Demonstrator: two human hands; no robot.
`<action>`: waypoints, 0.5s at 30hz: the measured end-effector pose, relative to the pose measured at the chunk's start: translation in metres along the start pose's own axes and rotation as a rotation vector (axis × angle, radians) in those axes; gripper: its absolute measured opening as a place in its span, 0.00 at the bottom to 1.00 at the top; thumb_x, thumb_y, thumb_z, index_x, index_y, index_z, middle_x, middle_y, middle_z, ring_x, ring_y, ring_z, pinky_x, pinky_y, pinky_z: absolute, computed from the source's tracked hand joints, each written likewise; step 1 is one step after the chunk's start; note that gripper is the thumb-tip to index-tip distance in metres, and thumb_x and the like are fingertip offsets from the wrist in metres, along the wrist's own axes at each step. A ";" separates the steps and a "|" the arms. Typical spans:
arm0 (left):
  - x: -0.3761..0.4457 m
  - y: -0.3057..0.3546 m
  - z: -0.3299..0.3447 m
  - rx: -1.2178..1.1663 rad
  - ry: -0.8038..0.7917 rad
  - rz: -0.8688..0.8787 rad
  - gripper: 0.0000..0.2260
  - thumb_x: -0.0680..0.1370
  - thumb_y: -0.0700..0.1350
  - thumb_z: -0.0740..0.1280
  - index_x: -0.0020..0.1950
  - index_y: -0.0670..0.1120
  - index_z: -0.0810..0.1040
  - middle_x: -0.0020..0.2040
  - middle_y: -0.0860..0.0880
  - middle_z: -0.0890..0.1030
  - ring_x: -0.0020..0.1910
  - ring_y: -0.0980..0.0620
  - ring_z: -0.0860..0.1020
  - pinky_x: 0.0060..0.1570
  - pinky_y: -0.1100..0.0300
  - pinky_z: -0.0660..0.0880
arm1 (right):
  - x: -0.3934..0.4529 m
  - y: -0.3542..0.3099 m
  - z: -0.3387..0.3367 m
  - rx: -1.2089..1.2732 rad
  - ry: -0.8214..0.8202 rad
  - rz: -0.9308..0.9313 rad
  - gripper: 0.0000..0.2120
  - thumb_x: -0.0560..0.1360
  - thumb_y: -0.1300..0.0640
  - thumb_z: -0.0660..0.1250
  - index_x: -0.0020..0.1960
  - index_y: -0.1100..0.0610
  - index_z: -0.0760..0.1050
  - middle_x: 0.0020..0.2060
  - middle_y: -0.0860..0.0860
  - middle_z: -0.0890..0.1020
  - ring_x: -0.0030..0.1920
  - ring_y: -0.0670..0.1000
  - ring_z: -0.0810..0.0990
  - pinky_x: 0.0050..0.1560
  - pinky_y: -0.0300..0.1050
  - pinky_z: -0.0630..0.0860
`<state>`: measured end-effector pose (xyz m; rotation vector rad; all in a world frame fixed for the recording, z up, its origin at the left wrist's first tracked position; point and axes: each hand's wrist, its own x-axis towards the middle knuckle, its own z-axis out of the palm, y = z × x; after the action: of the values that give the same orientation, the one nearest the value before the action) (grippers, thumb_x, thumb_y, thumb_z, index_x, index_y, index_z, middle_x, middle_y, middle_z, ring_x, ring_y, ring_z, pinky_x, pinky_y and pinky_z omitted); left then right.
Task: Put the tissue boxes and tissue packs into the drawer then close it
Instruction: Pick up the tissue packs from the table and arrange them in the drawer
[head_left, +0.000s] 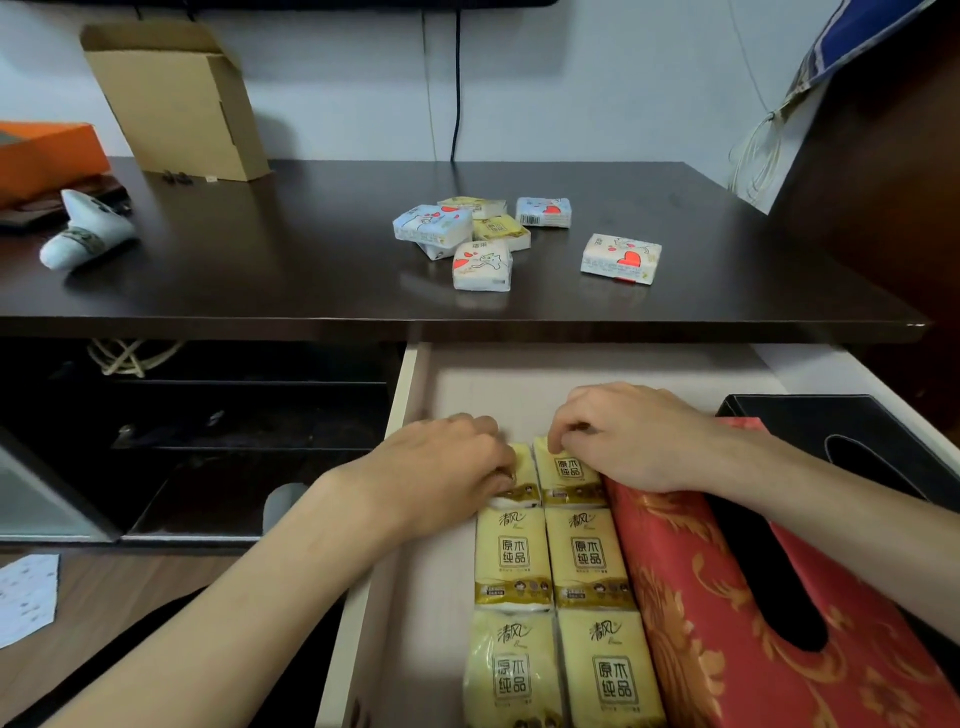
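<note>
The drawer (410, 384) under the dark desk stands pulled out. Inside it lie several yellow tissue packs (589, 558) in two columns, beside a red patterned tissue box (691, 582) and a black tissue box (810, 421) at the right. My left hand (441, 473) presses on the far left yellow pack (524, 478). My right hand (628, 436) pinches the top edge of the far right yellow pack (569, 470). On the desk top lie several small packs with heart prints (480, 265), one of them apart at the right (621, 258).
A cardboard box (176, 98) leans against the wall at the back left. An orange box (47, 156) and a white pouch (85, 234) sit at the left. Cables hang down the wall. A dark cabinet (883, 171) stands at the right. Dark shelves lie left of the drawer.
</note>
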<state>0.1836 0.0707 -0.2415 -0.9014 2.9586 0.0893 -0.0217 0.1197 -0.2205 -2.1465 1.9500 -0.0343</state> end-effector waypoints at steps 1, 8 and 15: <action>0.000 0.000 -0.001 -0.001 0.020 -0.006 0.13 0.82 0.55 0.59 0.60 0.52 0.78 0.56 0.51 0.74 0.58 0.49 0.75 0.47 0.54 0.69 | 0.000 0.000 0.000 0.029 0.026 -0.006 0.15 0.78 0.54 0.59 0.52 0.43 0.83 0.55 0.39 0.82 0.58 0.49 0.79 0.59 0.53 0.76; 0.013 -0.022 -0.035 -0.146 0.518 -0.038 0.12 0.79 0.53 0.59 0.57 0.56 0.80 0.53 0.58 0.79 0.53 0.54 0.78 0.46 0.52 0.76 | 0.005 0.012 -0.027 0.428 0.466 -0.142 0.13 0.78 0.61 0.66 0.46 0.46 0.86 0.44 0.37 0.85 0.49 0.40 0.82 0.49 0.34 0.73; 0.079 -0.078 -0.065 -0.224 0.830 -0.261 0.15 0.78 0.49 0.62 0.63 0.51 0.78 0.65 0.53 0.75 0.65 0.53 0.70 0.56 0.47 0.76 | 0.054 0.030 -0.046 0.536 0.609 -0.097 0.13 0.78 0.62 0.67 0.54 0.46 0.84 0.50 0.39 0.84 0.46 0.35 0.79 0.49 0.36 0.72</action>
<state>0.1596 -0.0424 -0.1847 -1.6995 3.5573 0.0418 -0.0533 0.0567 -0.1895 -1.9781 1.8009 -1.2032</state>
